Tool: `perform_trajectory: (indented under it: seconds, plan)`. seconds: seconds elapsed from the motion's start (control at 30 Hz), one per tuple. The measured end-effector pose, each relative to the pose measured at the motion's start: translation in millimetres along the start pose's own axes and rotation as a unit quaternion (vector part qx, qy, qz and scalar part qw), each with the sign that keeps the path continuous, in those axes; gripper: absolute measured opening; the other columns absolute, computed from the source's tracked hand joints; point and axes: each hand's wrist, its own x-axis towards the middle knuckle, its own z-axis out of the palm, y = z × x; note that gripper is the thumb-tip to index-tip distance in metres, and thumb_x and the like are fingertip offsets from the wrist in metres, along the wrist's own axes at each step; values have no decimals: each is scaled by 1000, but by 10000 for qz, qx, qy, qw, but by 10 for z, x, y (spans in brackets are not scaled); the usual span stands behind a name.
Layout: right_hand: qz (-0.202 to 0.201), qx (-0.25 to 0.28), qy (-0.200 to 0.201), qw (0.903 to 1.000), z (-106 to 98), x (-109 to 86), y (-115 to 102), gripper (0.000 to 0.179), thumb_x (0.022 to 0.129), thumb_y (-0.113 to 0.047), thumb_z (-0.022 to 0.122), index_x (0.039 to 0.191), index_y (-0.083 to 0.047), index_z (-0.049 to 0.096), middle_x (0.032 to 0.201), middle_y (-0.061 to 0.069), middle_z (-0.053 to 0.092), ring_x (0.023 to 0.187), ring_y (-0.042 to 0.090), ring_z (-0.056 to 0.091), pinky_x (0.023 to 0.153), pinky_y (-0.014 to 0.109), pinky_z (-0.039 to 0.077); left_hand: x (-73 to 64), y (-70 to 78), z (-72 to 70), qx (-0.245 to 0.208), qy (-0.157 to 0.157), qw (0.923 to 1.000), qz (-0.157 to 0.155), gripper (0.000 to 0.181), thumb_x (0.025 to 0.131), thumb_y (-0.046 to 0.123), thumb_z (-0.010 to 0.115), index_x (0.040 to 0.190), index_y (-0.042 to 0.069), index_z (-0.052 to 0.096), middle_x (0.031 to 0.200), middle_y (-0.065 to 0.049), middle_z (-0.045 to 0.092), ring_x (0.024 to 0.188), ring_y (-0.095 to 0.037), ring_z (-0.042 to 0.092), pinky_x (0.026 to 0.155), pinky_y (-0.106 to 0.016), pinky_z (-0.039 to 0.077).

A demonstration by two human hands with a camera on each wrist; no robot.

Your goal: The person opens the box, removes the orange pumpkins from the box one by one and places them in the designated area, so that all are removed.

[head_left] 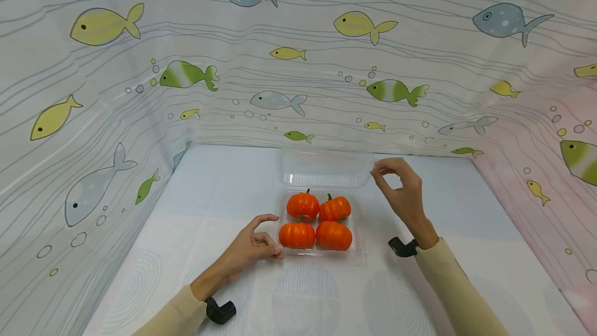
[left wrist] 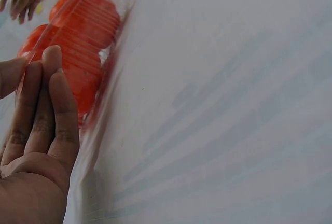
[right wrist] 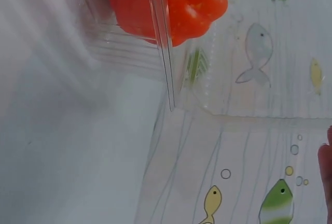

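Now — clear box (head_left: 356,222) | right of left hand (head_left: 249,245), touching | pumpkins (head_left: 297,235) inside

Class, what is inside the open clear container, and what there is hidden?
Four orange pumpkins sit in two rows of two inside the clear container. Their undersides, and the container floor beneath them, cannot be seen.
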Motion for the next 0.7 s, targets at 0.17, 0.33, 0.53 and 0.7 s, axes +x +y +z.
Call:
perform_trajectory:
  seconds: [0.17,0.33,0.53,0.7]
  plan:
    - [440,175,-200,9987,38,72,26,46,77,24,76,119,12,64,97,25,66,82,37,66,78,41,58,10,-7,2,-36,5,10000,-8,80,94,6,76,156,7,26,94,-19,73,94,-42,73,91,-44,58]
    - [744,81,-397,9964,99,31,243,59,80,21,77,134,7,58,98,24,64,84,37,67,77,46,59,16,-19,0,-102,25,9999,-30,79,94,6,76,156,9,27,93,-18,73,94,-42,73,91,-45,58]
    - [1212,-152,-639,9904,160,-97,593,74,86,11,78,149,-13,50,102,13,65,88,23,66,82,28,57,23,-28,-3,-126,74,9999,-68,79,93,6,76,156,12,29,94,-19,72,93,-41,74,91,-46,58]
    - [1489,-149,-777,9857,198,-134,717,78,90,6,76,156,-21,43,103,11,65,89,23,67,86,18,53,19,-29,-4,-144,77,9998,-73,79,93,6,76,156,12,29,94,-18,72,93,-40,74,91,-46,58]
